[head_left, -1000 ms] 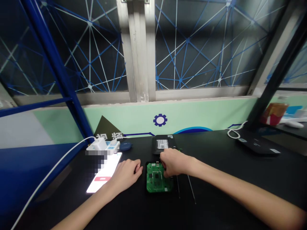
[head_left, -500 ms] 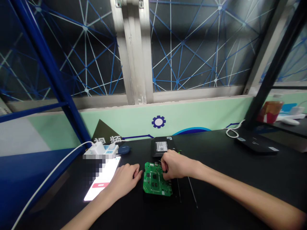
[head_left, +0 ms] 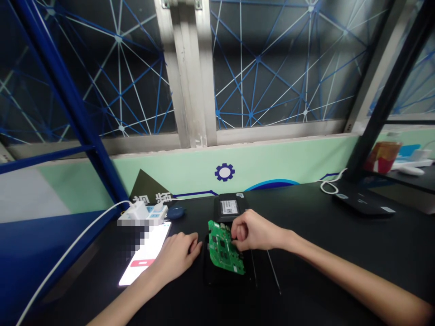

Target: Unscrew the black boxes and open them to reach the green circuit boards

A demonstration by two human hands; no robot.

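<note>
A green circuit board stands tilted over a black plastic casing, its left side raised. At the board's right edge, the bent fingers of my right hand pinch it. My left hand rests on the table just left of the casing, fingers curled and nothing visible in them; whether it touches the casing I cannot tell. Behind the board lies a black case part with a white label. A thin metal rod lies to the right, below my right wrist.
A phone with a lit screen lies under my left forearm's edge. Beyond it are a white power strip with plugs and a dark blue item. At the far right sits a flat black device beside a white cable.
My right hand has tilted the circuit board up from lying flat, exposing the black casing's left side beneath. My left hand has stayed put.
</note>
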